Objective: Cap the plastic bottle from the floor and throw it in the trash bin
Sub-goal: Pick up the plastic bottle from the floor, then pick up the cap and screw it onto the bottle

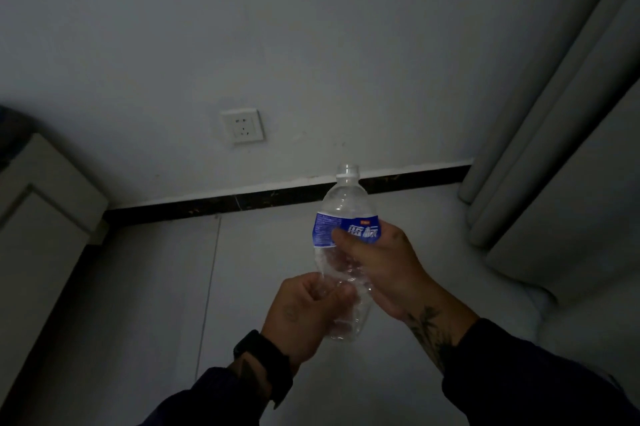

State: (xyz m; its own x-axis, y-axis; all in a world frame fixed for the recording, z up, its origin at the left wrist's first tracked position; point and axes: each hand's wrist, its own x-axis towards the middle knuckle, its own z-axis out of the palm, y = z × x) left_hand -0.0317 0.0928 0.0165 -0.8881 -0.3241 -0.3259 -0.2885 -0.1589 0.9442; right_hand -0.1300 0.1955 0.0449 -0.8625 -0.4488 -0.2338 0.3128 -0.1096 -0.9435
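Note:
A clear, empty plastic bottle [346, 204] with a blue label is held upright in front of me, above the floor. Its mouth is open at the top, with no cap on it. My right hand [384, 269] grips the bottle around the label and middle. My left hand [304, 311] is closed around the crumpled lower part of the bottle. I cannot see a loose cap; whether one is inside my left fist is hidden. No trash bin is in view.
A white wall with a power socket [242, 126] and a dark baseboard [277, 198] stands ahead. A pale cabinet [41, 204] is on the left, and grey curtains [554, 114] hang on the right. The floor [156, 287] below is light-coloured tile.

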